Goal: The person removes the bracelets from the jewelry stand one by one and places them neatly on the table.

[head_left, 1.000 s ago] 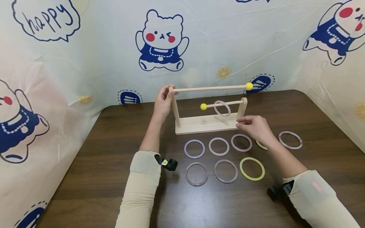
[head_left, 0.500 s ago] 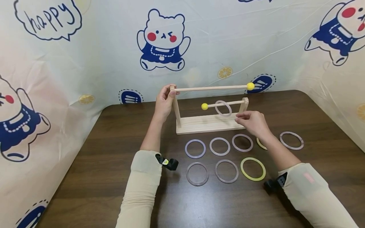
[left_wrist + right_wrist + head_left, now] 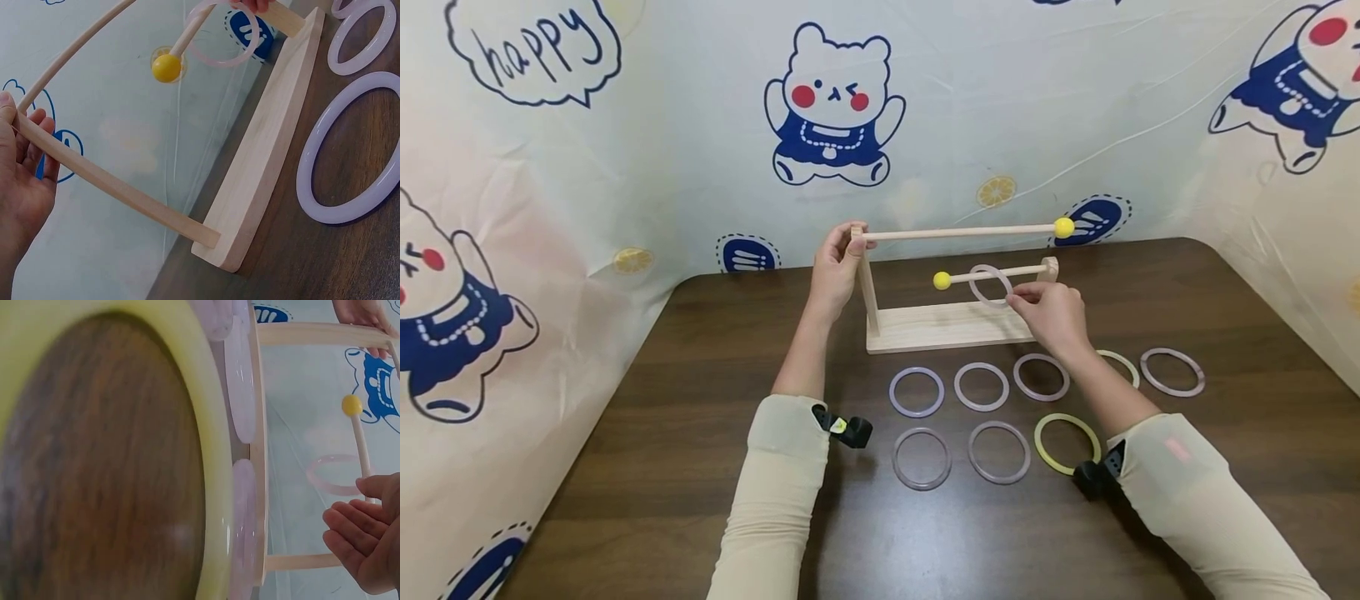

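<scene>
A wooden stand (image 3: 951,327) carries a long upper rod and a shorter lower rod, each tipped with a yellow ball. My left hand (image 3: 837,271) grips the top of its left post, thumb in front, as the left wrist view (image 3: 28,162) also has it. On the lower rod (image 3: 958,277) hangs a pale pink ring (image 3: 977,293). My right hand (image 3: 1054,315) pinches this ring's right edge between thumb and forefinger. In the right wrist view the other fingers (image 3: 353,531) are loosely bent.
Several rings lie in front of the stand: a blue-violet ring (image 3: 891,392), pale lilac rings and a yellow-green ring (image 3: 1040,442). Farther right, another yellow ring (image 3: 1135,372) is partly behind my right forearm, beside a pinkish ring (image 3: 1201,375). Printed cloth (image 3: 700,150) hangs behind the table.
My right hand has moved from beside the foot of the right post, up and left, to the ring on the lower rod. My left hand stays on the left post.
</scene>
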Tool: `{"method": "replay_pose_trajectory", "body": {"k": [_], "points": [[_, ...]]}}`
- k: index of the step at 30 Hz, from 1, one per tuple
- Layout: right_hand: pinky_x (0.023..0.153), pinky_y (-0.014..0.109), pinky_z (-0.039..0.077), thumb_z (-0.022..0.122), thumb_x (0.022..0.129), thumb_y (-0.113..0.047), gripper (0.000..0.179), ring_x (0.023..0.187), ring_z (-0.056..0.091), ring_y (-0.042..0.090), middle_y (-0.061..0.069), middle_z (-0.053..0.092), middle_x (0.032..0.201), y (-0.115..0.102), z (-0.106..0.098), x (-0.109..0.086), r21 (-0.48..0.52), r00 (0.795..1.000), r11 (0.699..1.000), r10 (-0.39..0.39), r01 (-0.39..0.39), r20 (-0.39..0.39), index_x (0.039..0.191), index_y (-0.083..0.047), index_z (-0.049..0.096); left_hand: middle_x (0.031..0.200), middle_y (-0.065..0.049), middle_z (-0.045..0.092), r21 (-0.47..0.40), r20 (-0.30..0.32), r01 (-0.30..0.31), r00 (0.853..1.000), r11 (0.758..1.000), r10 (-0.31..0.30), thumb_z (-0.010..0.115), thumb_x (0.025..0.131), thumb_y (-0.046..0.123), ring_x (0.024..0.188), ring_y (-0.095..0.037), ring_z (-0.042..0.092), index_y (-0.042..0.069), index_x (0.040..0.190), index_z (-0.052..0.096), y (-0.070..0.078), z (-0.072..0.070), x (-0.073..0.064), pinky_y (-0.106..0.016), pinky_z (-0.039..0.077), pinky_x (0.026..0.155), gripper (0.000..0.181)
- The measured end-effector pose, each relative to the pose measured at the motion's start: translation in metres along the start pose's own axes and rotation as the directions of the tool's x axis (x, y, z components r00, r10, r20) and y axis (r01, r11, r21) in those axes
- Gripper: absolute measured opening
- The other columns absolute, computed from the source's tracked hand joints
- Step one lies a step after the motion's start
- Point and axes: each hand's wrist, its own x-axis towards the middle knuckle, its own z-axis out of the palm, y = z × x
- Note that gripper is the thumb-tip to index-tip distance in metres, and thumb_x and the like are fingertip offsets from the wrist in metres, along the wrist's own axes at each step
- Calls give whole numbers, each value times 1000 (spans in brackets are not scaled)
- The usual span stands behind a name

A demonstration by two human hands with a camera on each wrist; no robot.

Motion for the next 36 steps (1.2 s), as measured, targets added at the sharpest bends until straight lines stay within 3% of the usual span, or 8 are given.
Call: {"method": "replay_pose_trajectory", "body": {"k": [13, 25, 36], "points": [[66, 42, 43, 65, 86, -17, 18, 76, 64, 29, 12, 69, 82, -5, 2, 3, -11, 1000, 1000, 8, -8, -16, 91, -2, 73, 99, 0, 57, -5, -1, 7, 1000, 1000, -7, 49, 92, 20, 92, -12, 58, -8, 119, 49, 2, 1, 0, -30, 40, 88, 39], [59, 36, 41, 65, 86, -16, 16, 70, 64, 27, 10, 69, 72, -12, 3, 2, 19, 999, 1000, 8, -7, -33, 88, -3, 73, 96, 1, 58, -7, -2, 7, 1000, 1000, -7, 49, 92, 20, 91, -12, 58, -6, 118, 50, 1, 0, 0, -29, 40, 88, 37], [57, 34, 41, 66, 85, -16, 15, 72, 64, 26, 10, 69, 73, -18, 7, 4, 45, 1000, 999, 0, 1, -23, 87, -3, 74, 96, 1, 57, 4, 10, 11, 1000, 1000, -11, 50, 91, 23, 93, -14, 57, -7, 120, 49, 0, 0, 0, -28, 40, 86, 42]]}}
